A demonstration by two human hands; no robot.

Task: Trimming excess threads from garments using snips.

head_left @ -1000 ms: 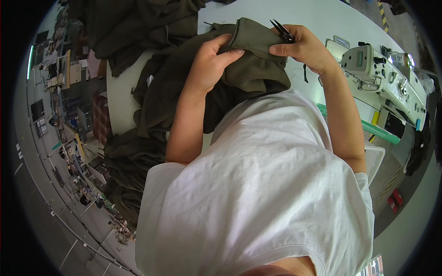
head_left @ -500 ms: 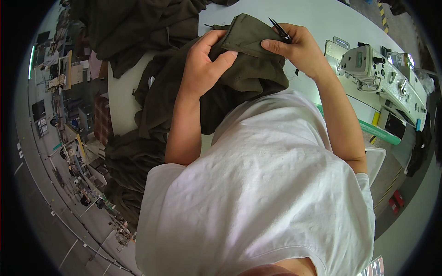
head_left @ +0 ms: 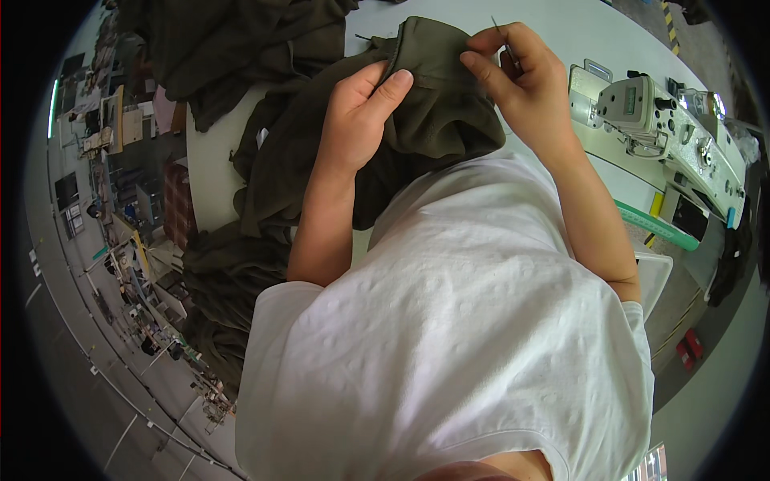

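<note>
Slim dark metal snips (head_left: 510,54) have swung rightward in the right grip (head_left: 536,92); the left grip (head_left: 358,116) pinches dark olive cloth (head_left: 435,54), which straying snips could nick

Dark olive garment (head_left: 433,116), loosely bunched

The shirt (head_left: 449,321) is white, loose and creased, with small faint dimples scattered across its front. The left sleeve (head_left: 281,313) is short, ending well behind the left hand (head_left: 357,120); the right sleeve (head_left: 636,329), also short, ends well behind the right hand (head_left: 533,92). Both hands and forearms (head_left: 329,216) are bare. Farthest from the hands, the rounded collar (head_left: 497,441) has a seamed band.
</note>
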